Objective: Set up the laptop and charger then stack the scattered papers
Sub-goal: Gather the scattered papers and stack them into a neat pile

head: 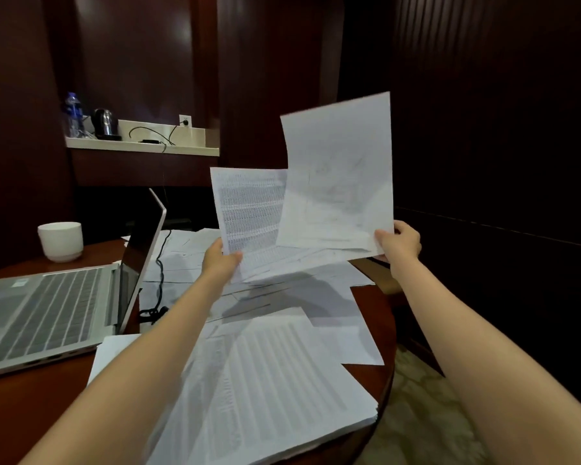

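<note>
My left hand (220, 260) pinches the lower edge of a printed sheet (249, 209) held up above the table. My right hand (399, 243) grips the lower right corner of a faintly marked sheet (339, 172) that overlaps the printed one. Below them, scattered papers (302, 297) cover the round wooden table (373, 317). A thick stack of printed pages (275, 387) lies at the near edge. The silver laptop (47, 307) stands open at the left, and its black charger cable (160, 280) runs behind the screen across the papers.
A white cup (61, 239) stands behind the laptop. On a wall shelf (141, 147) at the back are a kettle (105, 124), a water bottle (73, 112), a wall socket (185, 120) and a cable. Patterned carpet (426, 414) lies right of the table.
</note>
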